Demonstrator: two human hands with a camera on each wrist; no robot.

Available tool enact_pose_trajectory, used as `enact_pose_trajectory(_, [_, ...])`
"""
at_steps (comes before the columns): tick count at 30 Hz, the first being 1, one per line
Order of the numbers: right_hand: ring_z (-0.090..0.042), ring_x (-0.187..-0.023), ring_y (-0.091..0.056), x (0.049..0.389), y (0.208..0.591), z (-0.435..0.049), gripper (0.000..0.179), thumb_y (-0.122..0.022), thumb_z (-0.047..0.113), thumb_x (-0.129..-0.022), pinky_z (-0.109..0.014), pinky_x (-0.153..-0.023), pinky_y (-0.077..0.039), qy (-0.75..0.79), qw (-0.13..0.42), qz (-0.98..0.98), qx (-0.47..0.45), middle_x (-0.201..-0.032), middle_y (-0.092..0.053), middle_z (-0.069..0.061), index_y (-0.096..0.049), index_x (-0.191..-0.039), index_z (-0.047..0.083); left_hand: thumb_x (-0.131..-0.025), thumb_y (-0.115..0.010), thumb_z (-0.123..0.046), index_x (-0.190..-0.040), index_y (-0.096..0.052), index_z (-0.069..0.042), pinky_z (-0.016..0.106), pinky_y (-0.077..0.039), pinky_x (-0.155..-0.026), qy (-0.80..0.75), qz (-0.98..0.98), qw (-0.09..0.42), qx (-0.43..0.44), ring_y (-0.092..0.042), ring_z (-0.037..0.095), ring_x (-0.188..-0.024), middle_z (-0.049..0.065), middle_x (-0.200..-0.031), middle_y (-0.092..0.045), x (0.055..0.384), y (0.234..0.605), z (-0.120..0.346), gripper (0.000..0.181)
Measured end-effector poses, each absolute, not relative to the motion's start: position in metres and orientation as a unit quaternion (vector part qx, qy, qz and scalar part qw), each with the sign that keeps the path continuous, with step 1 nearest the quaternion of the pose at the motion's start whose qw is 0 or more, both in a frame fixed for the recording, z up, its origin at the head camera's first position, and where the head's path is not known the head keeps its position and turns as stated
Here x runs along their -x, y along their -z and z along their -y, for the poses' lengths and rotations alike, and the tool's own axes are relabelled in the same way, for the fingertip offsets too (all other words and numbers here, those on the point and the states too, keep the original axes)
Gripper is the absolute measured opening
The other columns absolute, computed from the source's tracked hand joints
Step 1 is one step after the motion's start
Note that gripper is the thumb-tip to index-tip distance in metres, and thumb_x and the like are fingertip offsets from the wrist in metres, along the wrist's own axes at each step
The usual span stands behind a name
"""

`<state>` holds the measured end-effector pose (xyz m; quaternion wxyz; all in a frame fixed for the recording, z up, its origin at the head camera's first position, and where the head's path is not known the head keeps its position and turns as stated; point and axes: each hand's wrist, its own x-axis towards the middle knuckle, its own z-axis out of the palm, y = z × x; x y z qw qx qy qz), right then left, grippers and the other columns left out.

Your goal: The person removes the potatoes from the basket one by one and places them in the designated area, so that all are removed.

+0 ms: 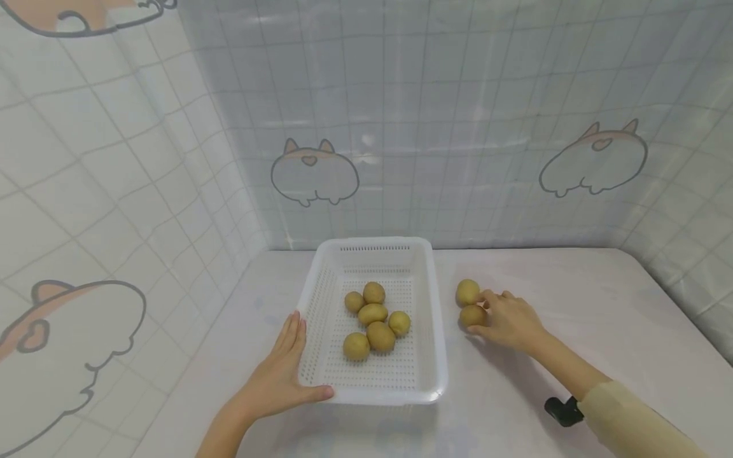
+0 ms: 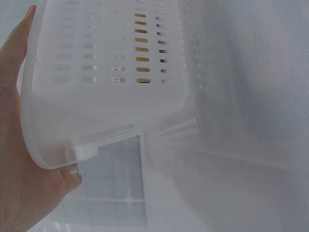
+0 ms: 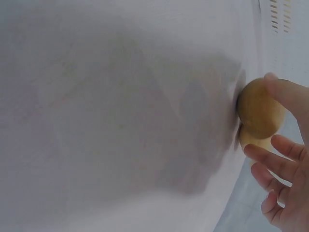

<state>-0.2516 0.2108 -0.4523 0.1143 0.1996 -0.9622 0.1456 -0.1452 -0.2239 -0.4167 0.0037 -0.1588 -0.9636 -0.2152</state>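
A white perforated plastic basket point(image 1: 436, 331) holds several potatoes point(image 1: 380, 336). My left hand point(image 1: 280, 375) rests against its near left corner, fingers straight along the left side and thumb on the front rim. In the left wrist view, the hand point(image 2: 29, 188) lies along the basket's rim. To the right of the basket, my right hand point(image 1: 511, 321) pinches a potato point(image 1: 472, 316) on the table between thumb and fingers. A second potato point(image 1: 467, 292) sits just behind it. In the right wrist view, the thumb touches the nearer potato point(image 3: 260, 108), which partly hides the other.
The pale table point(image 1: 515, 394) runs back to a tiled-pattern curtain point(image 1: 446, 127) with cartoon animals, which also hangs on the left and right. A small black object point(image 1: 564, 412) shows beside the right sleeve.
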Motion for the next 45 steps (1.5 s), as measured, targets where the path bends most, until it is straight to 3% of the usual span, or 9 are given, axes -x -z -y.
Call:
enact_pose_trajectory(8, [-0.033, -0.092, -0.059, 0.238, 0.447, -0.226, 0.068, -0.079, 0.053, -0.072, -0.048, -0.068, -0.049, -0.172, 0.101, 0.966, -0.163, -0.106, -0.067, -0.010, -0.059, -0.117, 0.006, -0.067, -0.070, -0.073, -0.147, -0.008, 0.014, 0.055, -0.015, -0.112, 0.213, 0.964, -0.003, 0.161, 0.006, 0.038, -0.145, 0.025, -0.157, 0.008, 0.145, 0.418, 0.224, 0.133])
enact_pose_trajectory(15, [-0.033, -0.097, -0.058, 0.232, 0.438, -0.230, 0.073, -0.076, 0.059, -0.072, -0.050, -0.072, -0.049, -0.177, 0.122, 0.961, -0.176, -0.110, -0.065, -0.011, -0.058, -0.120, 0.006, -0.067, -0.072, -0.070, -0.147, -0.007, 0.014, 0.057, -0.014, -0.111, 0.223, 0.961, -0.003, 0.161, 0.006, 0.038, -0.145, 0.025, -0.157, 0.008, 0.146, 0.414, 0.224, 0.133])
enact_pose_trajectory(18, [-0.029, -0.095, -0.058, 0.231, 0.436, -0.230, 0.072, -0.080, 0.055, -0.070, -0.047, -0.070, -0.050, -0.187, 0.156, 0.950, -0.195, -0.109, -0.065, -0.008, -0.058, -0.120, 0.009, -0.067, -0.072, -0.070, -0.147, -0.008, 0.014, 0.057, -0.014, -0.111, 0.225, 0.961, -0.003, 0.161, 0.007, 0.038, -0.145, 0.025, -0.157, 0.008, 0.147, 0.414, 0.224, 0.133])
enact_pose_trajectory(22, [-0.022, -0.092, -0.058, 0.231, 0.435, -0.232, 0.073, -0.087, 0.047, -0.063, -0.041, -0.067, -0.049, -0.210, 0.241, 0.914, -0.250, -0.108, -0.063, -0.002, -0.057, -0.119, 0.011, -0.067, -0.072, -0.070, -0.147, -0.008, 0.014, 0.057, -0.014, -0.111, 0.228, 0.960, -0.004, 0.161, 0.007, 0.037, -0.145, 0.024, -0.157, 0.008, 0.147, 0.414, 0.224, 0.133])
enact_pose_trajectory(25, [-0.019, -0.089, -0.056, 0.232, 0.431, -0.232, 0.078, -0.084, 0.054, -0.064, -0.035, -0.068, -0.047, -0.224, 0.309, 0.876, -0.296, -0.109, -0.063, -0.002, -0.057, -0.120, 0.009, -0.067, -0.072, -0.070, -0.147, -0.007, 0.013, 0.057, -0.014, -0.111, 0.228, 0.960, -0.005, 0.161, 0.007, 0.038, -0.145, 0.024, -0.157, 0.009, 0.147, 0.415, 0.225, 0.133])
enact_pose_trajectory(29, [-0.017, -0.087, -0.055, 0.235, 0.424, -0.228, 0.081, -0.069, 0.069, -0.071, -0.028, -0.070, -0.042, -0.233, 0.372, 0.834, -0.333, -0.111, -0.064, -0.004, -0.059, -0.121, 0.005, -0.067, -0.071, -0.071, -0.148, -0.007, 0.013, 0.057, -0.015, -0.111, 0.227, 0.960, -0.006, 0.161, 0.007, 0.037, -0.145, 0.024, -0.157, 0.009, 0.147, 0.416, 0.225, 0.133])
enact_pose_trajectory(40, [-0.019, -0.086, -0.056, 0.238, 0.392, -0.213, 0.075, -0.060, 0.067, -0.080, -0.026, -0.074, -0.041, -0.234, 0.410, 0.796, -0.379, -0.112, -0.066, -0.003, -0.062, -0.123, 0.005, -0.067, -0.071, -0.071, -0.148, -0.007, 0.013, 0.057, -0.016, -0.111, 0.227, 0.960, -0.004, 0.161, 0.006, 0.037, -0.145, 0.024, -0.157, 0.009, 0.148, 0.419, 0.226, 0.133])
enact_pose_trajectory(45, [-0.021, -0.087, -0.056, 0.239, 0.377, -0.205, 0.071, -0.063, 0.065, -0.080, -0.026, -0.075, -0.042, -0.233, 0.419, 0.782, -0.399, -0.109, -0.067, -0.004, -0.064, -0.119, 0.005, -0.067, -0.072, -0.071, -0.148, -0.007, 0.013, 0.058, -0.016, -0.110, 0.227, 0.960, -0.004, 0.163, 0.006, 0.038, -0.145, 0.024, -0.157, 0.009, 0.148, 0.419, 0.226, 0.133])
